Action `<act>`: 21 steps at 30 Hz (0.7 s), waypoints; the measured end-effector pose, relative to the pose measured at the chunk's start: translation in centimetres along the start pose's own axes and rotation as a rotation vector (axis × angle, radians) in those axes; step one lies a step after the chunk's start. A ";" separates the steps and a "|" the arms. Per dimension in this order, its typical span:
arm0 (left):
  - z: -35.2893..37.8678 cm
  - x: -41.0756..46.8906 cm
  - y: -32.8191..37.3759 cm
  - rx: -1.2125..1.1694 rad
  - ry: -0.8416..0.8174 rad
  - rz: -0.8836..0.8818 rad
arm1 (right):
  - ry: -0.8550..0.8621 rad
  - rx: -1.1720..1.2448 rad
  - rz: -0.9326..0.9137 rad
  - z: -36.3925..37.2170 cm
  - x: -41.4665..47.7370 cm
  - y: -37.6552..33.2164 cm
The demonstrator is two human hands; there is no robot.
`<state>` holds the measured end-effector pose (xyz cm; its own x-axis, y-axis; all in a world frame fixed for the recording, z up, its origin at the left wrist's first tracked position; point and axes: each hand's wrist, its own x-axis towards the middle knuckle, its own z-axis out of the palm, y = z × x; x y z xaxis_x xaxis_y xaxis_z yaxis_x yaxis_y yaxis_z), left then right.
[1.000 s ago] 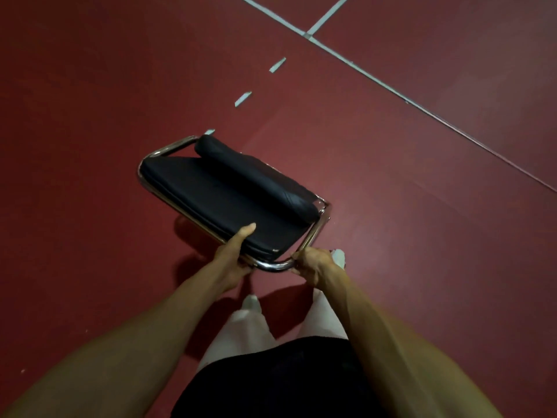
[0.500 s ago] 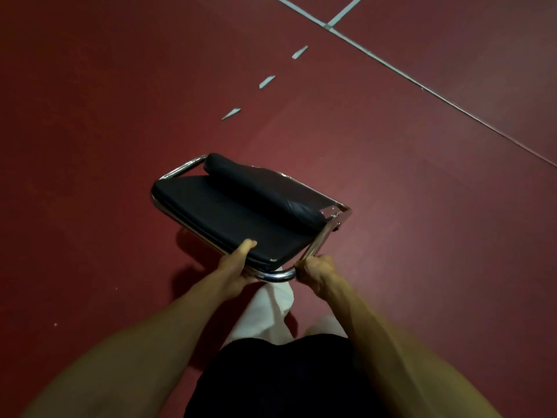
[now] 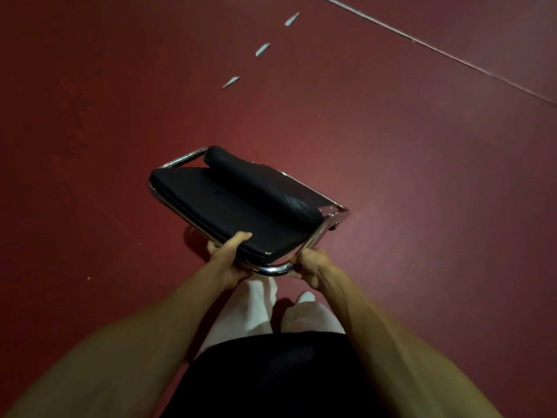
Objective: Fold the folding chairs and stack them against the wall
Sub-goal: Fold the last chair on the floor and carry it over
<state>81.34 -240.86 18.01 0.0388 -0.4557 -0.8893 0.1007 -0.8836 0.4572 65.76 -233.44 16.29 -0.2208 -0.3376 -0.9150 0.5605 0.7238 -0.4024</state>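
Note:
A folded folding chair (image 3: 229,212) with a black padded seat, a black backrest lying across it and a chrome tube frame hangs flat in front of me, above the red floor. My left hand (image 3: 229,257) grips its near edge, thumb on top of the seat pad. My right hand (image 3: 313,267) is closed around the chrome tube at the near right corner. No wall and no other chair is in view.
Dark red floor (image 3: 422,206) all around. A thin pale line (image 3: 437,49) crosses the far right corner, and three short pale dashes (image 3: 262,49) lie ahead of the chair. My legs in white trousers (image 3: 256,312) are directly below the chair.
The floor marks have slid up and to the right in the view while I walk; my feet have changed places. Both hands keep the same hold on the chair.

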 end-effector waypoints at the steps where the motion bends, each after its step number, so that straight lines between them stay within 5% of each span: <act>1: -1.4 -0.6 -0.6 -0.016 -0.013 -0.007 | -0.007 0.004 0.008 0.2 -0.8 1.7; 7: -7.5 -1.7 -3.9 0.044 -0.079 -0.103 | 0.078 -0.051 0.031 1.9 -2.5 9.9; 21: -28.2 -1.4 -5.2 0.377 -0.110 0.025 | 0.135 0.046 0.011 15.5 -10.3 24.8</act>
<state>108.78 -232.57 16.58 -0.0719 -0.4687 -0.8804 -0.2723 -0.8400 0.4694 94.35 -221.34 16.17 -0.3177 -0.2437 -0.9163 0.5987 0.6978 -0.3932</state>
